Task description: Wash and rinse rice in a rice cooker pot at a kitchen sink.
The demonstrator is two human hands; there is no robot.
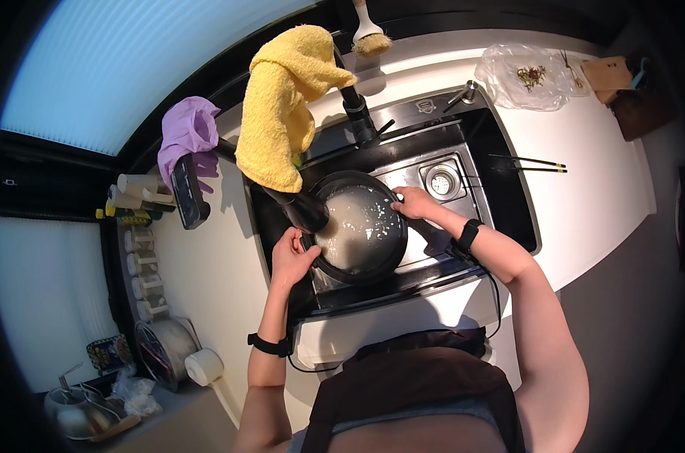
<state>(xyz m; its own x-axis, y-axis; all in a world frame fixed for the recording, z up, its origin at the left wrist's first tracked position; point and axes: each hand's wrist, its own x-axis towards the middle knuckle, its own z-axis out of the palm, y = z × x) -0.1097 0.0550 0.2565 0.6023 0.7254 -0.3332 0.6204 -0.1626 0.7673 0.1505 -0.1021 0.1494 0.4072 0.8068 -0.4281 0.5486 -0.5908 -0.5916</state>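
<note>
A black pot (402, 240) with cloudy, whitish water in it is held over the left part of a dark kitchen sink (509, 187). My left hand (293, 259) grips its handle at the left rim. On the opposite side, my right hand (416, 202) grips the pot's right handle. The black faucet's spout head (308, 212) reaches over the pot's left edge, and a yellow towel (274, 107) drapes over the faucet. Whether water is running cannot be told. The sink's metal drain strainer (441, 182) shows to the right of the pot.
Chopsticks (532, 164) lie across the sink's right edge. A clear plastic bag (523, 79) lies on the counter at the back right. Purple rubber gloves (189, 133) hang at the left. A white-handled brush (370, 37) hangs behind the sink. Cables run from both wristbands.
</note>
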